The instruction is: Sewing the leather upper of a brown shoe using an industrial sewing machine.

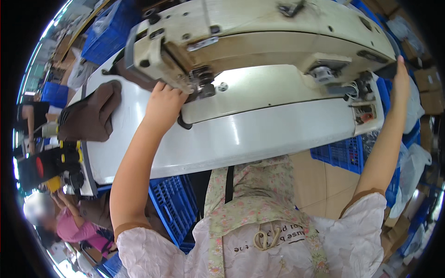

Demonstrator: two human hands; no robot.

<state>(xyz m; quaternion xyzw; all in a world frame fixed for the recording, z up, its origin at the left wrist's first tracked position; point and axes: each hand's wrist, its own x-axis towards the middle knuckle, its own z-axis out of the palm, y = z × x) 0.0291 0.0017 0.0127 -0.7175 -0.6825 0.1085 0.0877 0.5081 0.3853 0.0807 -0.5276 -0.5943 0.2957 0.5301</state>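
At the needle end of the cream sewing machine [273,46], the left hand [163,105] has its fingers bent in beside the metal presser parts [207,90]; whether they pinch anything I cannot tell; just beyond, to their upper left, lies a dark brown cloth piece [133,74]; farther left on the white table [259,127], a folded brown cloth [90,116] slants upper right to lower left; the right hand [402,83], well apart, meets the machine's right end, its grip hidden.

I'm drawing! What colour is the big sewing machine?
The sewing machine is mostly cream, clearest in the head view.
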